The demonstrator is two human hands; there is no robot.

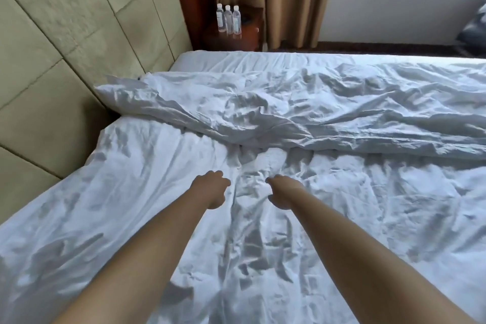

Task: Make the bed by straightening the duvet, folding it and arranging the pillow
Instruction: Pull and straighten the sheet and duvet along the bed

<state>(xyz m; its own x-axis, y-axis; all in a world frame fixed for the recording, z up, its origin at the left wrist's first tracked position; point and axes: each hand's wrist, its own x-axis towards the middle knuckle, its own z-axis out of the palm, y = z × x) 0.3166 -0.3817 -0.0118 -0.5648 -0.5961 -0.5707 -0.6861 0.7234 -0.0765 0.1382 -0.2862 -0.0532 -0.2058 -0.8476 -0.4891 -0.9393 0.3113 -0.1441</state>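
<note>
We see left hand and right hand curled into the wrinkled duvet, apparently gripping it; pillow at 11 o'clock.

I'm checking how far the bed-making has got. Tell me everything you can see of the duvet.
The duvet is white, soft-looking fabric, heavily wrinkled and not yet straightened. It lies bunched in a long ridge across the far part of the bed, one corner poking toward the padded headboard. Its near edge rests on the creased white bedding in front. The left hand and right hand, fingers curled, are down on that nearer bedding, short of the ridge. No pillow is plainly visible.
</note>
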